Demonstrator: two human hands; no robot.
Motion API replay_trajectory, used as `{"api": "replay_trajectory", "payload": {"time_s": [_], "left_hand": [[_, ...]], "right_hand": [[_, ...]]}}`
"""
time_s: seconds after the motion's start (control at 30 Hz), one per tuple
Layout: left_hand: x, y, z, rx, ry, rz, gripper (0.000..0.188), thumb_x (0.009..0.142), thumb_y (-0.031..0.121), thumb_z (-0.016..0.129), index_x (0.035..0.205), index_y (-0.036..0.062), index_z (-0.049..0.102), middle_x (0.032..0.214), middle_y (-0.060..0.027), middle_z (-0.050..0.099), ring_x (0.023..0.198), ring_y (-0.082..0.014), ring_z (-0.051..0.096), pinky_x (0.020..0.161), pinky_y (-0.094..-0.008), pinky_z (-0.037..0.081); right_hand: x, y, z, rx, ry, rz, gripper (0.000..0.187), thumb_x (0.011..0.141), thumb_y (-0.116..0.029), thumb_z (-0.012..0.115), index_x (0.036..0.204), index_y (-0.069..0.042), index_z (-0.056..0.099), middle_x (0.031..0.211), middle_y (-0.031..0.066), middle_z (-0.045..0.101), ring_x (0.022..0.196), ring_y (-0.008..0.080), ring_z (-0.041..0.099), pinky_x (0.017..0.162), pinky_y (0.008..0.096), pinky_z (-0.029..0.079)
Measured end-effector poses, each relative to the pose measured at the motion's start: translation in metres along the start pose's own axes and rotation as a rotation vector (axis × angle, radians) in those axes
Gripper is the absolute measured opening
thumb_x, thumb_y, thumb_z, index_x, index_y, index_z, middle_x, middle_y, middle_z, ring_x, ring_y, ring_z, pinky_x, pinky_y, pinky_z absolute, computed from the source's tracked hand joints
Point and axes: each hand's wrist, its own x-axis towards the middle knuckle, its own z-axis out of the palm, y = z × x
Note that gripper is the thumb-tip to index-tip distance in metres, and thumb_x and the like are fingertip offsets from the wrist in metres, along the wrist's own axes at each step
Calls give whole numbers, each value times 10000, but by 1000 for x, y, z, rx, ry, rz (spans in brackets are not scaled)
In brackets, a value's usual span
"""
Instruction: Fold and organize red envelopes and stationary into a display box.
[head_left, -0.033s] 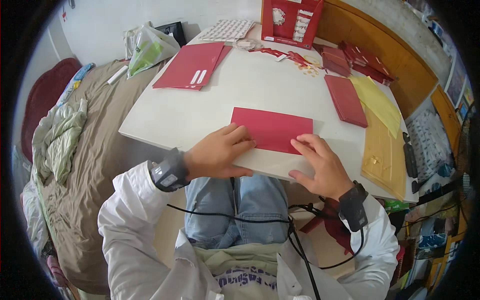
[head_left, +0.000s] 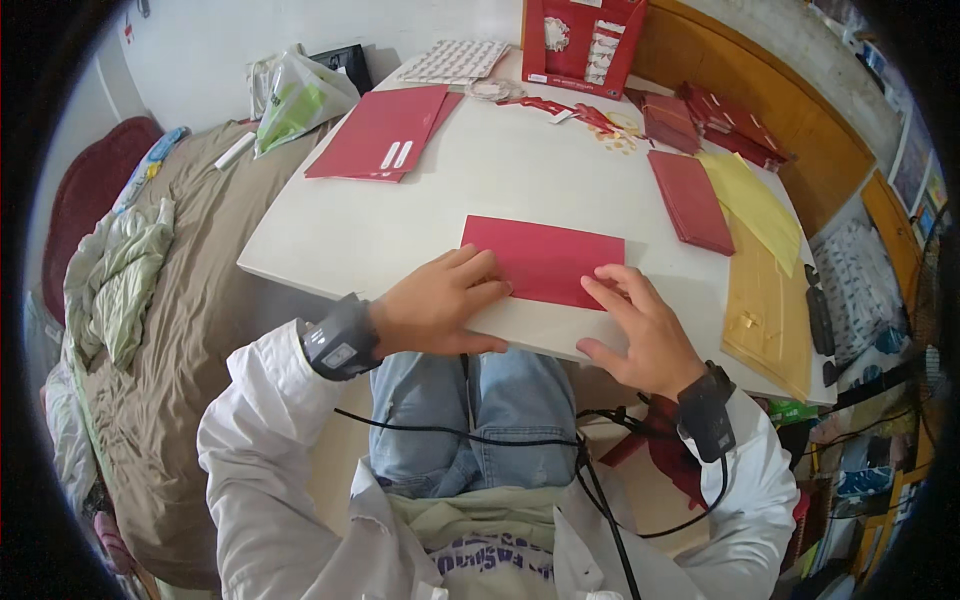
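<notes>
A flat red rectangle of paper (head_left: 545,252), a card or an envelope, lies on the white table (head_left: 390,225) close to its front edge. My left hand (head_left: 440,300) rests its bent fingers on the lower left part of the paper, with the thumb apart over the table edge. At the lower right corner, the fingertips of my right hand (head_left: 640,325) touch the paper, and its thumb stands away from them. Neither hand grips the paper. What lies under my left fingers is hidden.
Larger red sheets (head_left: 375,130) lie at the back left, and a red stack (head_left: 690,200) sits at the right beside yellow sheets (head_left: 755,220). A red box (head_left: 580,50) stands at the back. Black cables (head_left: 460,432) cross above my lap.
</notes>
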Motion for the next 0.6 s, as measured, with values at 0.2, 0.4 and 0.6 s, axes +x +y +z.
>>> {"api": "replay_trajectory", "payload": {"time_s": [0.2, 0.4, 0.6], "left_hand": [[15, -22, 6, -16, 65, 124, 305, 827, 302, 607, 900, 14, 535, 984, -144, 479, 976, -301, 493, 825, -401, 418], [27, -28, 16, -102, -71, -98, 293, 865, 257, 562, 1018, 11, 516, 1094, -148, 481, 1065, -297, 474, 904, -431, 379], [26, -29, 18, 10, -72, -60, 402, 889, 278, 518, 1189, 22, 438, 1287, -166, 396, 1224, -304, 367, 1026, -432, 290]], "right_hand": [[12, 2, 10, -199, 5, -3, 590, 763, -351, 671, 1165, 55, 520, 1193, 167, 472, 1051, 337, 472, 903, 384, 415], [21, 11, 13, -260, -115, 29, 596, 777, -339, 660, 1228, 11, 487, 1174, 158, 495, 1055, 329, 462, 910, 391, 397], [22, 11, 12, -328, -56, -21, 572, 788, -417, 622, 1134, 29, 528, 1158, 161, 488, 1054, 313, 463, 894, 400, 376]]}}
